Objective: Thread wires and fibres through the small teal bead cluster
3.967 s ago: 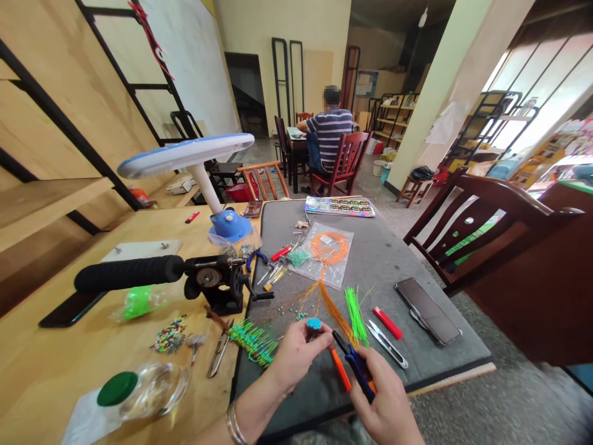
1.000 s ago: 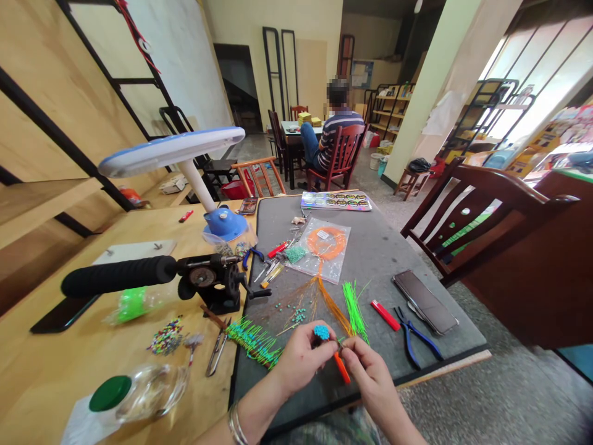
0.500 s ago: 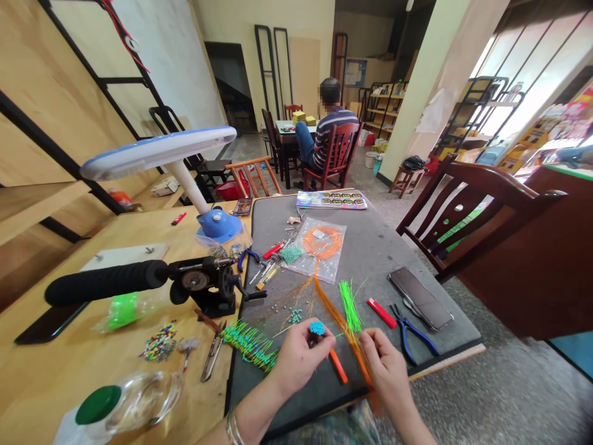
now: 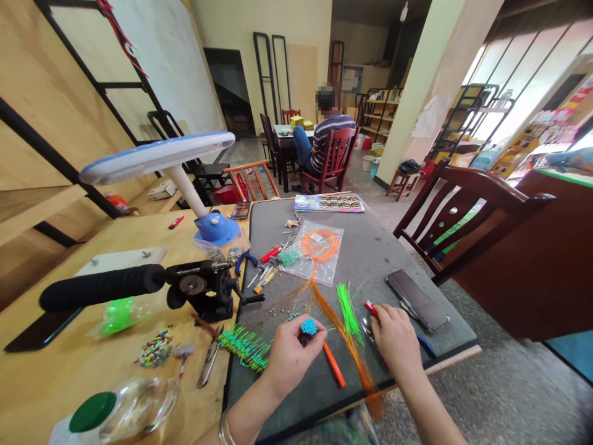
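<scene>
My left hand [image 4: 294, 355] is closed, pinching a tight bundle of small turquoise-blue beads [image 4: 309, 327] between thumb and fingers. A thin green strand shows beside it. My right hand [image 4: 397, 337] lies palm down, its curled fingers closed on a red lighter [image 4: 370, 308]; most of the lighter is covered. A silver metal tool [image 4: 367, 332] pokes out under that hand, its kind unclear. Blue-handled pliers [image 4: 426, 347] are mostly hidden beneath it. Between the hands lie bright green strands [image 4: 348, 312], a long bundle of orange strands [image 4: 340, 318] and an orange stick [image 4: 334, 364].
Green beaded strands [image 4: 243, 347] and a black hand-crank device [image 4: 199, 287] stand to my left, with a lamp [image 4: 215, 228] behind. A phone [image 4: 417, 300] lies right on the grey mat [image 4: 370, 241]. A plastic bag [image 4: 319, 250] holds orange coil. Farther back a person sits.
My right hand has moved right and forward from the green and orange strands to the lighter, covering most of the pliers. My left hand keeps hold of the blue beads.
</scene>
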`<action>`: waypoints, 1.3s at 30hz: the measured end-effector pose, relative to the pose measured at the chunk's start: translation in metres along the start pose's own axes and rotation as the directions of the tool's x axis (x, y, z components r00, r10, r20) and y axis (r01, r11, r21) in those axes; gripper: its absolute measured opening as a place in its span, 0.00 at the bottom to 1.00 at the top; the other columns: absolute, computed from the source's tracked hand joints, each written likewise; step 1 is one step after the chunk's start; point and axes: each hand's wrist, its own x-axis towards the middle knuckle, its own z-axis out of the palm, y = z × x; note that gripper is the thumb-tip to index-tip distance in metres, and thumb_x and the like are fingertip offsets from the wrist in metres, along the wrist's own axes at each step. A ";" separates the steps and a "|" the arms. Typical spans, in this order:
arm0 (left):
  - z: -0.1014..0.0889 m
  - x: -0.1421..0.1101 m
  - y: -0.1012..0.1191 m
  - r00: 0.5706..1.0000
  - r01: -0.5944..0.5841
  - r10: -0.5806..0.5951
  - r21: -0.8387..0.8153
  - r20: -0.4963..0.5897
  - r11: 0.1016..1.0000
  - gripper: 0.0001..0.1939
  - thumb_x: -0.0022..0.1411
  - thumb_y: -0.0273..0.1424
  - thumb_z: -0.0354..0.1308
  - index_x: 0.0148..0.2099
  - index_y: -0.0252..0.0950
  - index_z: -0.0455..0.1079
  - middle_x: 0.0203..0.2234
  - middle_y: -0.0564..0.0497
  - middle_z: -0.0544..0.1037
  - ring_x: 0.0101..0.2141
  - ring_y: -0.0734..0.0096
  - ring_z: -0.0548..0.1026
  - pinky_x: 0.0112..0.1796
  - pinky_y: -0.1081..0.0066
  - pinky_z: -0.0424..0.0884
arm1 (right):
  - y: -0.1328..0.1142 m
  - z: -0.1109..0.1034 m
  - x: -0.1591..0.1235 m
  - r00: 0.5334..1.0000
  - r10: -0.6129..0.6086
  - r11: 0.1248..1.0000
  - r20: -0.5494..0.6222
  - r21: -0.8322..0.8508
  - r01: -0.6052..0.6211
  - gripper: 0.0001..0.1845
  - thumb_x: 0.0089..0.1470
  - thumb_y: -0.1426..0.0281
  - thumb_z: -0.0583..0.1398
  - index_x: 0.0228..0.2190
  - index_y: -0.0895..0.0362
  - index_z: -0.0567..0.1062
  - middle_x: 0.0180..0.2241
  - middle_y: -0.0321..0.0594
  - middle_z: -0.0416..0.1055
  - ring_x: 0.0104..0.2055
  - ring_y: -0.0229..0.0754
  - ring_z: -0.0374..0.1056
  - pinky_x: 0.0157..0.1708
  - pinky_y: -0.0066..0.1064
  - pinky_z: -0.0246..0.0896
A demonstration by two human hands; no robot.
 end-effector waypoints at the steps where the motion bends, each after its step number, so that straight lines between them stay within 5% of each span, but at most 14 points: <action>1: 0.000 0.000 0.001 1.000 -0.002 0.002 0.000 -0.003 1.000 0.07 0.54 0.31 0.59 0.28 0.33 0.72 0.21 0.51 0.74 0.23 0.73 0.67 0.26 0.75 0.62 | 0.002 0.002 0.008 0.999 0.023 1.000 0.027 -0.006 -0.023 0.11 0.54 0.72 0.53 0.33 0.58 0.76 0.34 0.51 0.74 0.38 0.51 0.66 0.39 0.38 0.56; 4: -0.002 0.001 0.002 1.000 -0.015 0.015 0.021 -0.007 1.000 0.07 0.54 0.31 0.58 0.28 0.33 0.73 0.20 0.51 0.74 0.23 0.73 0.67 0.26 0.76 0.62 | 0.006 0.007 0.025 0.995 0.084 0.996 0.051 0.023 -0.085 0.12 0.53 0.71 0.52 0.26 0.58 0.74 0.28 0.49 0.72 0.34 0.48 0.66 0.34 0.36 0.55; 7: -0.004 0.002 0.003 0.998 -0.059 0.059 0.076 -0.001 0.995 0.07 0.55 0.31 0.58 0.28 0.33 0.73 0.20 0.51 0.74 0.22 0.73 0.67 0.25 0.76 0.61 | -0.004 0.003 0.023 0.983 0.163 0.928 0.081 0.327 -0.181 0.11 0.55 0.66 0.51 0.29 0.56 0.71 0.24 0.40 0.70 0.27 0.42 0.65 0.28 0.31 0.55; 8: -0.005 0.002 0.003 0.997 -0.081 0.081 0.098 0.005 0.992 0.08 0.55 0.31 0.58 0.28 0.34 0.73 0.20 0.51 0.74 0.23 0.73 0.68 0.25 0.76 0.61 | -0.012 0.001 0.018 0.970 0.201 0.820 0.140 0.518 -0.245 0.11 0.55 0.64 0.51 0.29 0.55 0.69 0.22 0.37 0.69 0.23 0.40 0.63 0.25 0.29 0.55; 10: -0.005 0.002 0.004 0.991 -0.131 0.129 0.137 0.021 0.982 0.08 0.56 0.31 0.57 0.28 0.34 0.74 0.20 0.51 0.75 0.23 0.72 0.69 0.26 0.75 0.61 | -0.033 -0.004 0.004 0.920 0.216 0.455 0.326 0.801 -0.390 0.13 0.54 0.59 0.52 0.26 0.54 0.66 0.18 0.32 0.64 0.18 0.36 0.57 0.18 0.26 0.50; 12: -0.005 0.002 0.005 0.985 -0.172 0.168 0.167 0.037 0.971 0.08 0.57 0.31 0.56 0.28 0.35 0.74 0.21 0.51 0.75 0.24 0.71 0.70 0.27 0.75 0.62 | -0.056 -0.006 -0.009 0.849 0.232 0.146 0.474 0.846 -0.513 0.19 0.53 0.53 0.52 0.23 0.55 0.65 0.15 0.30 0.59 0.16 0.34 0.52 0.15 0.26 0.44; 14: -0.003 0.001 0.005 0.978 -0.210 0.203 0.187 0.056 0.960 0.08 0.58 0.30 0.56 0.29 0.35 0.74 0.23 0.50 0.76 0.25 0.71 0.71 0.28 0.75 0.63 | -0.075 -0.005 -0.018 0.773 0.250 -0.007 0.583 0.800 -0.601 0.27 0.53 0.47 0.48 0.20 0.55 0.66 0.13 0.30 0.56 0.15 0.33 0.50 0.15 0.25 0.41; 17: -0.002 -0.001 0.005 0.967 -0.254 0.240 0.198 0.090 0.947 0.08 0.58 0.30 0.55 0.30 0.36 0.74 0.24 0.50 0.77 0.26 0.70 0.72 0.29 0.74 0.64 | -0.090 -0.001 -0.023 0.726 0.227 -0.029 0.649 0.750 -0.661 0.29 0.53 0.46 0.47 0.15 0.55 0.63 0.11 0.28 0.51 0.14 0.32 0.45 0.15 0.25 0.38; 23: -0.003 -0.002 0.002 0.961 -0.270 0.249 0.219 0.123 0.938 0.08 0.59 0.29 0.54 0.31 0.36 0.74 0.24 0.49 0.77 0.27 0.70 0.72 0.30 0.74 0.64 | -0.094 0.004 -0.020 0.755 0.246 0.041 0.607 0.772 -0.634 0.25 0.53 0.53 0.49 0.13 0.54 0.61 0.12 0.29 0.51 0.15 0.33 0.45 0.15 0.26 0.39; 39: -0.004 0.000 0.002 0.962 -0.268 0.246 0.218 0.121 0.938 0.07 0.58 0.27 0.55 0.30 0.37 0.74 0.24 0.50 0.77 0.27 0.69 0.73 0.30 0.75 0.64 | -0.095 0.000 -0.018 0.735 0.238 0.076 0.635 0.742 -0.666 0.25 0.53 0.52 0.50 0.14 0.54 0.62 0.12 0.29 0.52 0.15 0.33 0.47 0.16 0.27 0.41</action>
